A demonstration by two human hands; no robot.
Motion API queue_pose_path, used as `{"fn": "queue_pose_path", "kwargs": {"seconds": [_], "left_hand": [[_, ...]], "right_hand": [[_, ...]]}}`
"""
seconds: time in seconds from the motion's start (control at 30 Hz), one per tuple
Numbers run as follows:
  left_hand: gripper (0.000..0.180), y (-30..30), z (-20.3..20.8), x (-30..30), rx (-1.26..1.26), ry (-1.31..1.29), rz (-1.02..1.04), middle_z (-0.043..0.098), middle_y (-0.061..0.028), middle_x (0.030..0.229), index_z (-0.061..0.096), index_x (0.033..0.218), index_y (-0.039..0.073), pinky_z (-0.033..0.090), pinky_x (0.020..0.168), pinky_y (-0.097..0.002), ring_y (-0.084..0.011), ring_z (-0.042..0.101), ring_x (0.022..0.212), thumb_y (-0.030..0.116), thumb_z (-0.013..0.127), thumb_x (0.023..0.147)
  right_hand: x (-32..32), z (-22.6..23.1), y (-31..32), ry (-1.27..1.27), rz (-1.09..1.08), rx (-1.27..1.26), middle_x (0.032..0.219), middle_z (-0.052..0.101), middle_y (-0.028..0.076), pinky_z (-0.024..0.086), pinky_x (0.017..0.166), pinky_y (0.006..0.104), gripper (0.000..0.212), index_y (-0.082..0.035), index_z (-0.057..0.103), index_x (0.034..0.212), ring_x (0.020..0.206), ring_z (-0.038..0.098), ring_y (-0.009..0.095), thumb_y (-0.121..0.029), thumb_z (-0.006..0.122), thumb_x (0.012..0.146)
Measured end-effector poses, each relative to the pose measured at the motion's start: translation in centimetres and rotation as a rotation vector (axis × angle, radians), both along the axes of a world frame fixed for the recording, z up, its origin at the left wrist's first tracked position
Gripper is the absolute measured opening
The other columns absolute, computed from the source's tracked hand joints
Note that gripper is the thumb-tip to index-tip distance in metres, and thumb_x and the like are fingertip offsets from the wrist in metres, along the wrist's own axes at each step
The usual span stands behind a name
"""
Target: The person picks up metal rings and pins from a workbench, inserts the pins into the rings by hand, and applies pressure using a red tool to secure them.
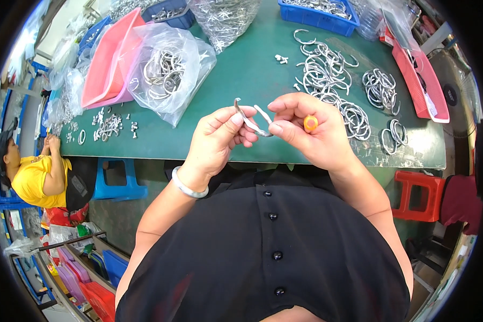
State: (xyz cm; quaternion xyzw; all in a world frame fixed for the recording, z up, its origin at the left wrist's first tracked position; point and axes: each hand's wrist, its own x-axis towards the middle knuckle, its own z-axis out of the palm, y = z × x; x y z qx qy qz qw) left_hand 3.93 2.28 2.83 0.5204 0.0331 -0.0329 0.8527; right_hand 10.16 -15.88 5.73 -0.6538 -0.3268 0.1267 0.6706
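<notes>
My left hand (pixel 212 140) is closed in a pinch on an open, C-shaped silver metal ring (pixel 256 129) above the table's near edge. My right hand (pixel 324 137) is closed too, its thumb and forefinger at the ring's other side. Tucked in the right palm is a tool with a round orange handle (pixel 310 124), seen end-on; its working end is hidden. Just beyond the right hand, many similar curved rings (pixel 324 70) lie in a long loose pile. A few small white-silver fittings (pixel 281 59) sit farther back.
On the green table (pixel 241 70), a clear bag of rings (pixel 169 75) leans by a pink tray (pixel 110 64). Small metal parts (pixel 108 126) lie left; a blue bin (pixel 322 17) stands behind. More rings (pixel 380 91) and a red basket (pixel 421 86) are right. A person in yellow (pixel 40 180) works left.
</notes>
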Motion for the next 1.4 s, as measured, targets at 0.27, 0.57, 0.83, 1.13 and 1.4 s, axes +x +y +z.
{"fn": "queue_pose_path", "kwargs": {"seconds": [0.27, 0.57, 0.83, 1.13, 1.4], "left_hand": [[0.023, -0.2, -0.6, 0.3, -0.131, 0.070, -0.139, 0.060, -0.0056, 0.078, 0.055, 0.103, -0.002, 0.048, 0.061, -0.0222, -0.0114, 0.058, 0.067, 0.014, 0.047, 0.089], [0.022, -0.5, -0.9, 0.5, -0.197, 0.098, -0.201, 0.060, -0.0062, 0.080, 0.056, 0.102, -0.001, 0.049, 0.061, -0.0223, -0.0118, 0.058, 0.065, 0.014, 0.047, 0.089], [0.019, -0.8, -0.9, 0.8, -0.222, 0.221, -0.171, 0.058, -0.0057, 0.074, 0.055, 0.093, 0.001, 0.043, 0.055, -0.0224, -0.0127, 0.051, 0.058, 0.017, 0.048, 0.088], [0.019, -0.7, -1.0, 0.7, -0.265, 0.278, -0.195, 0.058, -0.0051, 0.074, 0.055, 0.093, 0.002, 0.041, 0.055, -0.0233, -0.0121, 0.050, 0.058, 0.018, 0.045, 0.089], [0.020, -0.5, -0.9, 0.6, -0.243, 0.284, -0.166, 0.057, -0.0035, 0.072, 0.055, 0.090, 0.003, 0.041, 0.054, -0.0226, -0.0105, 0.049, 0.056, 0.020, 0.045, 0.090]], "right_hand": [[0.0, 0.3, 0.1, 0.096, 0.003, 0.062, 0.076, 0.059, 0.004, 0.045, 0.061, 0.0204, 0.015, 0.000, 0.056, 0.082, 0.067, 0.054, 0.005, -0.009, 0.065, 0.077], [-0.1, 0.3, 0.0, 0.092, 0.002, 0.016, 0.068, 0.058, 0.001, 0.043, 0.056, 0.0198, 0.014, -0.001, 0.056, 0.079, 0.063, 0.052, 0.003, -0.011, 0.066, 0.077], [1.0, 0.0, -0.1, 0.154, -0.066, -0.033, 0.060, 0.055, 0.000, 0.036, 0.051, 0.0199, 0.016, -0.002, 0.057, 0.073, 0.056, 0.048, 0.004, -0.015, 0.060, 0.081], [2.1, -0.4, -0.5, 0.448, -0.036, -0.006, 0.056, 0.055, 0.003, 0.028, 0.038, 0.0183, 0.021, -0.003, 0.057, 0.072, 0.040, 0.038, 0.003, -0.020, 0.057, 0.083], [2.4, -0.8, -0.3, 0.478, -0.054, 0.015, 0.056, 0.055, 0.004, 0.027, 0.035, 0.0178, 0.021, -0.002, 0.056, 0.071, 0.037, 0.037, 0.003, -0.020, 0.056, 0.083]]}}
